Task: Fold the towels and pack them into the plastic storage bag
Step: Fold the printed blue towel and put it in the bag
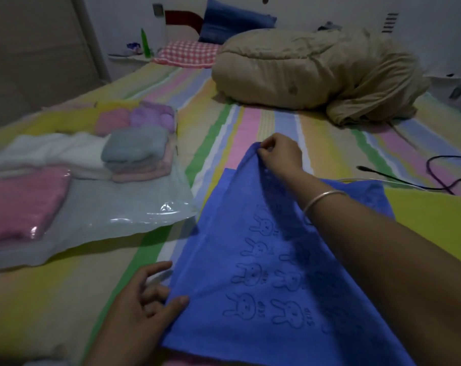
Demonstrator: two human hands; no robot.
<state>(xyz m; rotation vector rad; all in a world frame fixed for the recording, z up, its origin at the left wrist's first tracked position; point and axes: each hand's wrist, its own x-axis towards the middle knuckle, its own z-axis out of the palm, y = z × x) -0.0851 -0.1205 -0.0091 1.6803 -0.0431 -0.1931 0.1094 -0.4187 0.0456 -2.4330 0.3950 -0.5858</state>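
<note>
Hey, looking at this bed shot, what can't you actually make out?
Head view only.
Blue towel: right part hidden under the right arm; near edge partly cut by the bottom.
Bag: left end, and any opening, cut by the left edge.
Nightstand items: too small and blurred.

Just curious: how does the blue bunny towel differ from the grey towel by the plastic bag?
The blue bunny towel lies spread open; the grey towel is folded small. The left hand and right hand hold the blue one; the grey one sits untouched atop a stack. Both lie on the bed.
</note>
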